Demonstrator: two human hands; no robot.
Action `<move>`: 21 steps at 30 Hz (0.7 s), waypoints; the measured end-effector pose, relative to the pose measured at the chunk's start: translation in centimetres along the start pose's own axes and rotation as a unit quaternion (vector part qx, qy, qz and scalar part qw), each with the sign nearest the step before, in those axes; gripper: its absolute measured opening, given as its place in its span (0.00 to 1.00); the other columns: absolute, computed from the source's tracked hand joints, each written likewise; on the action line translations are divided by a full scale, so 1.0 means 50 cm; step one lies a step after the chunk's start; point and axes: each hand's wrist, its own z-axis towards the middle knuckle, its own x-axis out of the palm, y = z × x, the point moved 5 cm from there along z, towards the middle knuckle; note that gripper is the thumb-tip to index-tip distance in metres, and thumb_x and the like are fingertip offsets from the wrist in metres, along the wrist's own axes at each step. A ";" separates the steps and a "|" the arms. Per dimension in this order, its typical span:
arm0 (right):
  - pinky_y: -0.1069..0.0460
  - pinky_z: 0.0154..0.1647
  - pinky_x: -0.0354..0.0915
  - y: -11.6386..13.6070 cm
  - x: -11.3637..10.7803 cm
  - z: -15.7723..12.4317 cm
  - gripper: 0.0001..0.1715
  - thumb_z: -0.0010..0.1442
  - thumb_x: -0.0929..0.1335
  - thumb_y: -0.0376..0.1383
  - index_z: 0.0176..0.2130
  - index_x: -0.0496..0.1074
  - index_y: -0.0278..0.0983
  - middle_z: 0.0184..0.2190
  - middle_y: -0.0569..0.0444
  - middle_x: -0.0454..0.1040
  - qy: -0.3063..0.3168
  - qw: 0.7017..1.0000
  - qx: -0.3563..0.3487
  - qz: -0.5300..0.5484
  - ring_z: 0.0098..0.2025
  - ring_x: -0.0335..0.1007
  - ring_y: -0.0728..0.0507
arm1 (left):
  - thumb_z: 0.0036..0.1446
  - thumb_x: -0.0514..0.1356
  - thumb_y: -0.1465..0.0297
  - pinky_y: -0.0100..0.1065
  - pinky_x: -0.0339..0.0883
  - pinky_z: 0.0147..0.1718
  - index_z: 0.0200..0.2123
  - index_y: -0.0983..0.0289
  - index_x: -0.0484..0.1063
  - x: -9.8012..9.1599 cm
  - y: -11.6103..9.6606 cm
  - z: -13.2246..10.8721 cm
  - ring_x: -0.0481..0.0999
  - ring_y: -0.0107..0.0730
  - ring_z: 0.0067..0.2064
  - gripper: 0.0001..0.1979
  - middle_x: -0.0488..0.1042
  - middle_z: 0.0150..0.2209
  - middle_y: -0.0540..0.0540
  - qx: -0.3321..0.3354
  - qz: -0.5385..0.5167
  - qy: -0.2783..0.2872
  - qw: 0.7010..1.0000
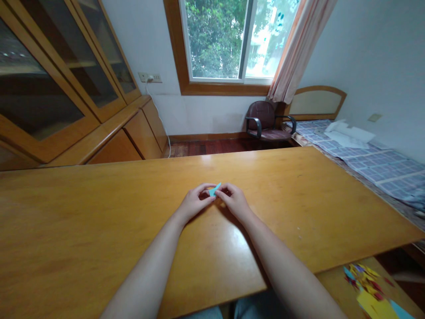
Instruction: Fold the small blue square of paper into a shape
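Between my two hands is a small piece of folded light-blue paper [213,191], held up just above the wooden table [109,221]. My left hand [195,199] pinches its left side, thumb below and fingers curled over the top. On the right side my right hand [233,198] grips it between thumb and forefinger. One pointed end of the paper sticks up between the fingertips. The finer folds are too small to make out.
At lower right, a lower surface holds a pile of colourful paper pieces [365,279] and a yellow sheet [375,305]. A chair [265,119] and a bed [375,164] stand beyond the table. Glass-door cabinets [66,62] line the left.
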 end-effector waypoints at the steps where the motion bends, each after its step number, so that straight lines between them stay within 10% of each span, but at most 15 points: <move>1: 0.52 0.36 0.65 0.000 0.000 0.000 0.08 0.57 0.69 0.39 0.32 0.73 0.37 0.28 0.55 0.75 0.002 1.000 0.000 0.002 0.31 0.70 0.46 | 0.52 0.65 0.64 0.30 0.66 0.35 0.48 0.63 0.73 0.000 0.002 0.000 0.72 0.30 0.32 0.20 0.74 0.32 0.51 0.000 -0.001 -0.003 1.000; 21: 0.52 0.36 0.66 -0.025 0.002 0.000 0.12 0.55 0.71 0.39 0.38 0.69 0.38 0.32 0.55 0.73 0.008 0.995 0.033 0.096 0.34 0.70 0.47 | 0.52 0.65 0.63 0.30 0.65 0.36 0.49 0.63 0.73 -0.002 0.017 0.005 0.73 0.31 0.33 0.21 0.74 0.31 0.50 -0.016 -0.036 -0.009 0.999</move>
